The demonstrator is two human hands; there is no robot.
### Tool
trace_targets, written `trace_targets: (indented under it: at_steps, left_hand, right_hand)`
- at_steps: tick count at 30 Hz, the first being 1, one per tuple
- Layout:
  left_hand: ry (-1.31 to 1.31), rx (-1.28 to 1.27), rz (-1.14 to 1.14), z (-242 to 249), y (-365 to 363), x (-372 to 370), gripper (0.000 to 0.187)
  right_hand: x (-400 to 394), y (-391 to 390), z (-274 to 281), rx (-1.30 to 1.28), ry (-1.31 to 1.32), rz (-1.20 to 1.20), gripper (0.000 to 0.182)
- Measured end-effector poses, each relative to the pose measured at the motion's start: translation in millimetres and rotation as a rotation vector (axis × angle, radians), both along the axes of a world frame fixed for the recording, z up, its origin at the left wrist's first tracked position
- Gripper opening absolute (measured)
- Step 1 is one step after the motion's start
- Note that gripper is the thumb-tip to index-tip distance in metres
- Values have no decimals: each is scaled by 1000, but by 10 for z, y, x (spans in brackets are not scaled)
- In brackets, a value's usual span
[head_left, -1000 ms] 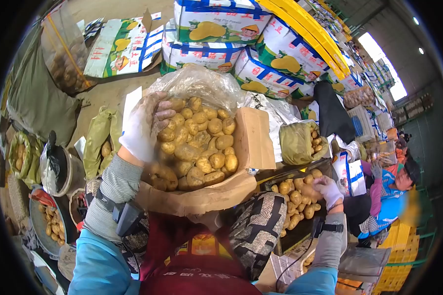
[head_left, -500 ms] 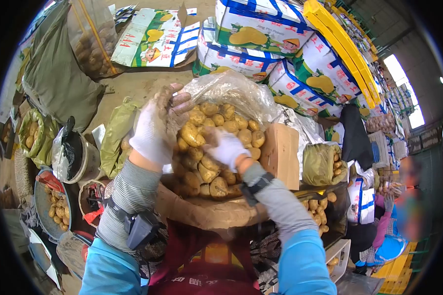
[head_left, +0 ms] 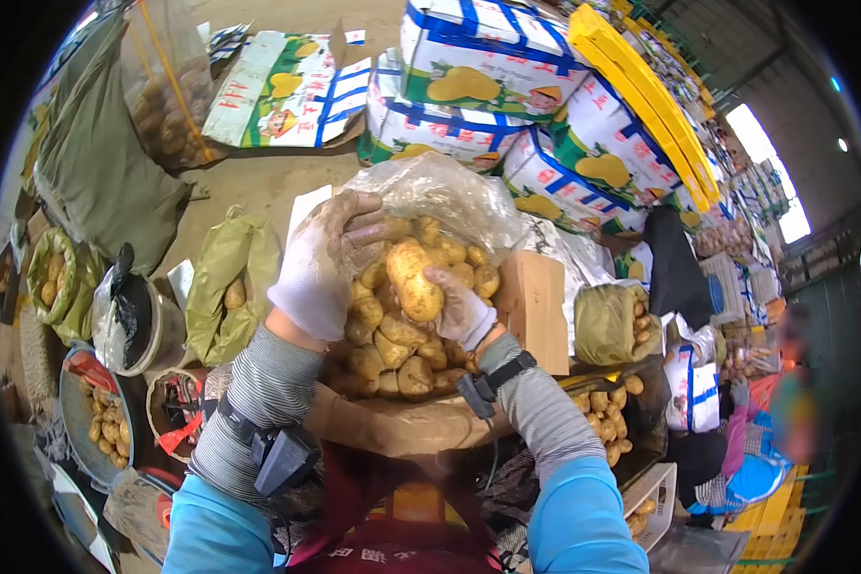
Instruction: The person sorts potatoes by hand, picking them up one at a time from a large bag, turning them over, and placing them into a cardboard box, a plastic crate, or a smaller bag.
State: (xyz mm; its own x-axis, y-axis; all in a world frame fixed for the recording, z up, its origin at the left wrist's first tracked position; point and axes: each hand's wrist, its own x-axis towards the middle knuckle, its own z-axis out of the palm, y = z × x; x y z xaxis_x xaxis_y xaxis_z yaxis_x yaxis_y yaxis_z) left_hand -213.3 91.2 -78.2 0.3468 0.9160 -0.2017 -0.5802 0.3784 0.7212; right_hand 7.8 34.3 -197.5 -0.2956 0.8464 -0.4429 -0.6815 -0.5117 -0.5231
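Note:
My right hand (head_left: 462,308), in a white glove, grips a large yellow potato (head_left: 414,277) and holds it above the others. My left hand (head_left: 330,256) is just left of it in a soiled white glove. Its fingers are stretched out and slightly bent, with nothing visible in them; the palm is partly hidden. Below both hands a heap of potatoes (head_left: 402,332) fills an open cardboard box (head_left: 392,421) lined with clear plastic (head_left: 450,191). Some potatoes carry brown soil patches.
Printed potato cartons (head_left: 488,72) are stacked behind the box, with a yellow plastic piece (head_left: 631,91) on them. A flattened carton (head_left: 287,91) lies on the floor. Left are green bags (head_left: 234,287), a bucket (head_left: 148,325) and a basin of potatoes (head_left: 77,421). Another person (head_left: 756,459) is at right.
My right hand has lifted a large potato from the heap and brought it up beside my left hand. My left hand has stayed at the box's left side. The view has shifted slightly.

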Motion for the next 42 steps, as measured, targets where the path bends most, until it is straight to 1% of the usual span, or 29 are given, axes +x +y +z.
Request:
trace_targets:
  at_steps: [1, 2, 4, 6, 8, 11, 12, 14, 15, 16, 17, 18, 19, 20, 22, 24, 25, 26, 27, 29, 30, 31, 33, 35, 36, 38, 41, 42]
  left_hand:
    - [43, 26, -13, 31, -75, 57, 29]
    - [90, 15, -61, 32, -121, 102, 29]
    - [138, 14, -179, -48, -200, 214, 30]
    - [219, 17, -307, -77, -320, 342, 32]
    - [296, 36, -440, -29, -489, 447, 32]
    - [432, 111, -603, 87, -661, 551, 33]
    - [478, 143, -650, 132, -710, 579, 33]
    - [374, 115, -738, 93, -741, 557, 38]
    - [324, 99, -782, 71, -758, 545, 42]
    - [196, -37, -841, -16, -722, 551, 46]
    - [63, -175, -896, -68, -700, 555, 50]
    - [106, -128, -894, 40, -758, 592, 59]
    - [112, -120, -869, 3, -760, 623, 57]
    - [118, -112, -845, -64, -759, 654, 56]
    - [158, -77, -782, -48, -784, 678, 54]
    - [225, -16, -709, 59, -809, 664, 53]
    - [190, 88, -694, 15, -780, 658, 56]
    - [153, 189, -680, -70, -741, 648, 59]
    - [114, 289, -664, -121, -723, 641, 61]
    - [117, 252, -636, -1, -745, 626, 68]
    - [117, 235, -618, 47, -746, 624, 72]
    - [142, 283, -602, 25, -728, 624, 72]
    - [189, 382, -571, -38, -695, 631, 74]
    - [155, 342, -565, -17, -717, 650, 72]
    - [141, 321, -561, -11, -727, 656, 71]
    - [79, 284, -590, -40, -725, 653, 67]
    - [44, 165, -640, -1, -744, 646, 57]
    - [40, 115, -648, 17, -746, 637, 52]
  right_hand:
    - [91, -149, 303, 9, 92, 38, 52]
    - [177, -290, 525, 43, 113, 27, 50]
    - [341, -537, 671, 222, -97, -38, 51]
    - [463, -789, 742, 493, -494, -53, 50]
    - [535, -997, 689, 839, -1082, -10, 47]
    - [457, -1164, 893, 866, -1210, -110, 39]
    - [342, -1213, 978, 740, -917, -241, 37]
    - [314, -1214, 981, 497, -650, -361, 34]
    - [384, -1162, 957, 385, -681, -360, 32]
    - [426, -1121, 937, 271, -711, -357, 30]
    - [420, -1093, 915, 336, -696, -383, 28]
    - [400, -1065, 889, 399, -681, -410, 26]
    - [392, -1044, 872, 461, -667, -436, 24]
    - [389, -1032, 889, 472, -661, -447, 23]
    - [370, -993, 954, 497, -644, -472, 22]
    - [482, -949, 981, 441, -417, -616, 23]
    - [577, -937, 1010, 412, -302, -687, 23]
    - [761, -933, 938, 434, -280, -726, 30]
    - [852, -958, 964, 394, -455, -813, 32]
    - [1007, -999, 1031, 308, -813, -970, 37]
    - [1153, -992, 993, 334, -1153, -1043, 39]
    - [1289, -969, 932, 356, -1499, -1102, 41]
    - [1399, -991, 846, 408, -1655, -1060, 45]
    - [1385, -1091, 798, 462, -1267, -879, 50]
    - [1249, -1160, 950, 259, -1028, -650, 46]
    - [873, -1152, 1175, 133, -525, -292, 47]
    - [409, -1116, 1316, 194, -334, -182, 44]
    - [403, -1089, 1269, 229, -334, -186, 44]
